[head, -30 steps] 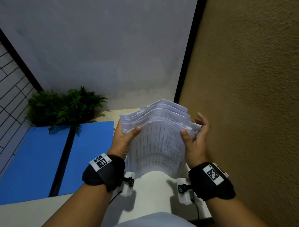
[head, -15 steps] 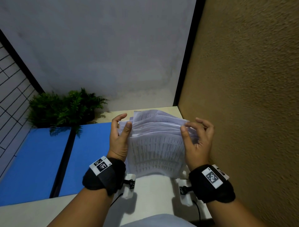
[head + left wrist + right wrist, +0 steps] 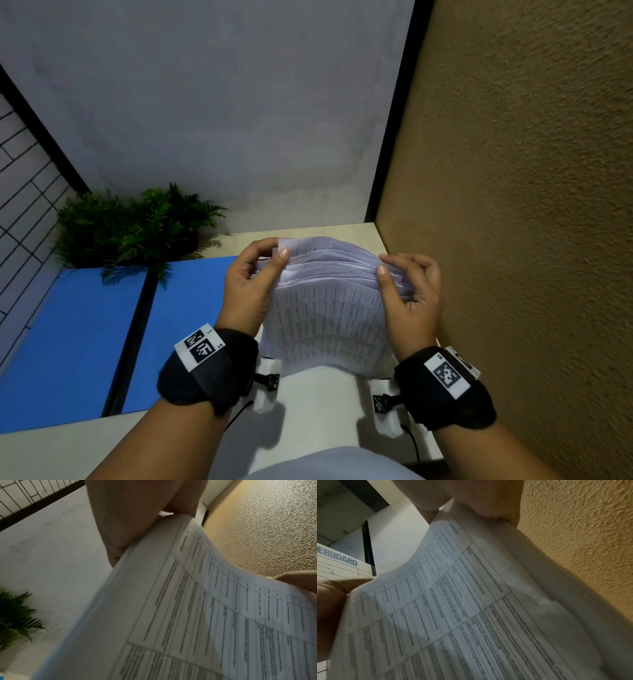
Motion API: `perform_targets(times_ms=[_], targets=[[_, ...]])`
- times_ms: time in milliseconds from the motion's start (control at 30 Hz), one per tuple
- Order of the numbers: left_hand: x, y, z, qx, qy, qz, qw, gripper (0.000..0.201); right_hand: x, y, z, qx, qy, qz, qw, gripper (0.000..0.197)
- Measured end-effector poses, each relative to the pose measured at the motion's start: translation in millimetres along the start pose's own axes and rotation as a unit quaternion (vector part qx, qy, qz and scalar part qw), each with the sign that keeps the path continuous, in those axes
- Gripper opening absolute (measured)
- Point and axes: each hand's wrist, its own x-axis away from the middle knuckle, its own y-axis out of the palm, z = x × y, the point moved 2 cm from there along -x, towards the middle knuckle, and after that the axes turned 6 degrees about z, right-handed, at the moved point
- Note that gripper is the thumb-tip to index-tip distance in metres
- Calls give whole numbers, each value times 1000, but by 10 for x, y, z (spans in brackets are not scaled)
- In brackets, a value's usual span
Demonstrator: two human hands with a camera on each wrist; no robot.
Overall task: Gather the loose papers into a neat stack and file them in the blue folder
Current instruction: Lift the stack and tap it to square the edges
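A stack of printed papers (image 3: 329, 308) stands on edge on the pale desk (image 3: 315, 397), bowed toward me, its top edges fanned and uneven. My left hand (image 3: 251, 284) grips the stack's upper left corner, thumb in front, fingers curled behind. My right hand (image 3: 411, 291) pinches the upper right corner the same way. The blue folder (image 3: 78, 342) lies open and flat on the desk to the left, a dark spine down its middle. Both wrist views are filled by the papers (image 3: 205, 615) (image 3: 453, 608) with table print on them.
A green fern plant (image 3: 133, 226) stands at the back left, overhanging the folder's far edge. A rough ochre wall (image 3: 513, 205) rises close on the right, a grey wall behind. A tiled wall with a black frame is at far left.
The stack has dropped lower toward the desk and stands less tall. Both hands have shifted up to the top corners, and the sheets' top edges are closer together.
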Motion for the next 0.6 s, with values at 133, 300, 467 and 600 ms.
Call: perform_targets(times_ms=[133, 300, 467, 600], targets=[[-41, -19, -30, 13, 4, 30, 999, 10, -22, 29, -3, -7, 17, 15, 1000, 12], [-17, -40, -84, 68, -19, 84, 994, 20, -15, 34, -7, -2, 23, 17, 1000, 22], [20, -35, -141, 75, -35, 92, 992, 21, 30, 47, -10, -3, 21, -15, 1000, 25], [52, -3, -151, 76, -19, 69, 995, 39, 20, 76, 4, 20, 9, -7, 1000, 16]])
